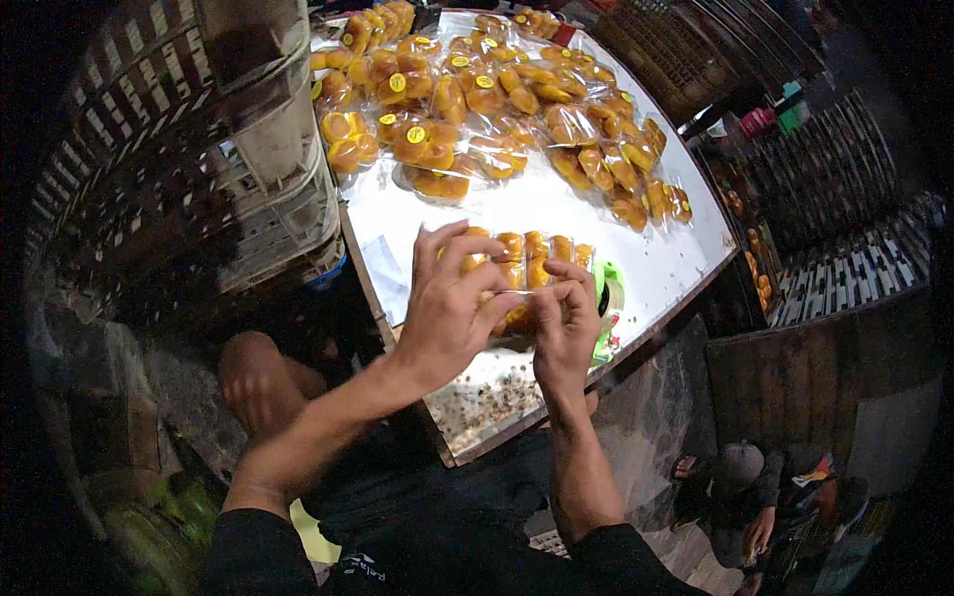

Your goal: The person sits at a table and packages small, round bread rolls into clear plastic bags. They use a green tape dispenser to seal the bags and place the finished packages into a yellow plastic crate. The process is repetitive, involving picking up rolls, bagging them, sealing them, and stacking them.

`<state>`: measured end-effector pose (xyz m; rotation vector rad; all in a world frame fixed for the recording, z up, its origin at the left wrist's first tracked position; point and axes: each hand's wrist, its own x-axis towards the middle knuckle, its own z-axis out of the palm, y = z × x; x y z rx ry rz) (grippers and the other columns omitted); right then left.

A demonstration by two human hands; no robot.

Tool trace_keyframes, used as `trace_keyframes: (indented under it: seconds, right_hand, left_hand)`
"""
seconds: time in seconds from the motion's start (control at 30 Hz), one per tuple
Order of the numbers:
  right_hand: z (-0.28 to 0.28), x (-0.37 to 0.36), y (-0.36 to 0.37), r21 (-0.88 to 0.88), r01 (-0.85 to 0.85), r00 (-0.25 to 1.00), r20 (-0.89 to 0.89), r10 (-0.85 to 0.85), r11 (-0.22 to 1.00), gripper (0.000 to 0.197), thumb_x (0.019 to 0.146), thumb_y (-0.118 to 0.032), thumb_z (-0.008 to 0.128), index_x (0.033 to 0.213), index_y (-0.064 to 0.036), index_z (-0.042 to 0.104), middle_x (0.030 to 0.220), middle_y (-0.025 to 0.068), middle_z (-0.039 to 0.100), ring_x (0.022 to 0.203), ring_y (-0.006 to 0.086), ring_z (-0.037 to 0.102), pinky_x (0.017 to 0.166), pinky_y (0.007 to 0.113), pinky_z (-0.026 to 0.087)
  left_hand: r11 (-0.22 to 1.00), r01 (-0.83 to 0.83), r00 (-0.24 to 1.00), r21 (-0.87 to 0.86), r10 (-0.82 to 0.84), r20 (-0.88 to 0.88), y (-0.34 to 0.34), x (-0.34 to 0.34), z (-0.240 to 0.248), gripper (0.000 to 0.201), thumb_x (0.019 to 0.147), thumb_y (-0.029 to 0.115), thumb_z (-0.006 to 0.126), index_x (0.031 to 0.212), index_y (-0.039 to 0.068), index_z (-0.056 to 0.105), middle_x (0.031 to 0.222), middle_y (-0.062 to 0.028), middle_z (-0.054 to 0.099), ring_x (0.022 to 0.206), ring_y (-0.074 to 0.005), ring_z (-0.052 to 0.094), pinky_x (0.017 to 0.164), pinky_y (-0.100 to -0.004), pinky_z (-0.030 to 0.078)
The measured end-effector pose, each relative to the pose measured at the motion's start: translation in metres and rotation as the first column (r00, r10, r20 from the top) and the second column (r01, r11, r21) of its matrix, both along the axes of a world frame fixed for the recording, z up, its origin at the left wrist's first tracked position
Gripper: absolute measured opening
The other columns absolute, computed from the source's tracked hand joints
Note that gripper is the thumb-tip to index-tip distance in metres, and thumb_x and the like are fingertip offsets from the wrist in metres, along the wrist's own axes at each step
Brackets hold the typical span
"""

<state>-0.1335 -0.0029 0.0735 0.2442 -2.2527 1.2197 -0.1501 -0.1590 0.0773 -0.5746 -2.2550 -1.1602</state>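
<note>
Both of my hands are close together over a clear plastic bag of golden bread rolls (537,244) lying near the front of the white table. The fingers of my left hand (447,303) are curled, with thumb and forefinger pinched at a thin whitish edge of the bag. Opposite it, my right hand (566,323) pinches the same edge between thumb and fingers. The rolls sit in rows under the film, partly hidden by my fingers. Just right of my right hand is a bright green tape dispenser (608,288), half covered.
Several bagged buns (427,144) with round yellow stickers are heaped across the far part of the white table (397,214). Stacked plastic crates (288,189) stand at the left. Dark crates (825,169) are at the right. A person in a cap (740,467) sits low at the lower right.
</note>
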Motion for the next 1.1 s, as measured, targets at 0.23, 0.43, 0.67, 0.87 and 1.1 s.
trace_keyframes:
  seconds: [0.23, 0.43, 0.67, 0.87, 1.1]
  right_hand:
    - [-0.002, 0.007, -0.026, -0.727, 0.178, 0.973, 0.232, -0.006, 0.663, 0.030, 0.092, -0.005, 0.055, 0.120, -0.0039, 0.045, 0.107, 0.0122, 0.059, 0.096, 0.0178, 0.057, 0.087, 0.030, 0.045]
    - [-0.117, 0.041, 0.146, 0.018, 0.533, 0.760, 0.430, -0.488, 0.846, 0.031, 0.091, -0.026, 0.060, 0.089, 0.0049, 0.063, 0.081, 0.0116, 0.062, 0.079, 0.0190, 0.056, 0.076, 0.035, 0.045]
    - [-0.088, 0.032, 0.148, 0.010, 0.579, 0.672, 0.560, -0.484, 0.816, 0.034, 0.088, -0.027, 0.062, 0.076, 0.0051, 0.064, 0.072, 0.0117, 0.062, 0.068, 0.0160, 0.052, 0.063, 0.034, 0.041]
    - [-0.126, 0.095, 0.137, -0.061, 0.556, 0.572, 0.752, -0.328, 0.829, 0.032, 0.087, -0.027, 0.065, 0.080, 0.0034, 0.067, 0.070, 0.0073, 0.063, 0.073, 0.0170, 0.058, 0.068, 0.030, 0.047]
    - [-0.035, 0.063, 0.016, -0.388, 0.070, 0.961, 0.272, 0.041, 0.919, 0.018, 0.090, -0.014, 0.060, 0.078, -0.0019, 0.065, 0.094, 0.0091, 0.058, 0.093, 0.0229, 0.056, 0.088, 0.033, 0.041]
  left_hand:
    - [0.598, -0.131, 0.891, 0.791, -0.280, 0.359, 0.012, -0.002, -0.026, 0.019, 0.086, 0.002, 0.061, 0.086, 0.007, 0.043, 0.082, 0.0017, 0.046, 0.073, -0.0055, 0.043, 0.068, -0.0218, 0.040]
    - [0.696, -0.090, 0.889, 0.712, -0.266, 0.373, 0.018, -0.005, -0.027, 0.022, 0.085, 0.002, 0.061, 0.089, 0.008, 0.041, 0.081, 0.0008, 0.047, 0.075, -0.0066, 0.044, 0.071, -0.0223, 0.040]
    - [0.715, -0.101, 0.873, 0.692, -0.270, 0.407, 0.030, -0.004, -0.041, 0.023, 0.086, 0.002, 0.061, 0.089, 0.008, 0.039, 0.081, 0.0009, 0.046, 0.075, -0.0065, 0.043, 0.071, -0.0228, 0.041]
    - [0.769, -0.093, 0.863, 0.633, -0.255, 0.436, 0.044, -0.004, -0.050, 0.021, 0.086, 0.003, 0.061, 0.086, 0.008, 0.041, 0.080, 0.0013, 0.045, 0.075, -0.0071, 0.043, 0.071, -0.0227, 0.041]
    - [0.851, -0.143, 0.873, 0.506, -0.132, 0.469, 0.045, -0.005, -0.082, 0.020, 0.086, 0.005, 0.062, 0.085, 0.008, 0.042, 0.079, 0.0013, 0.045, 0.076, -0.0074, 0.043, 0.070, -0.0232, 0.041]
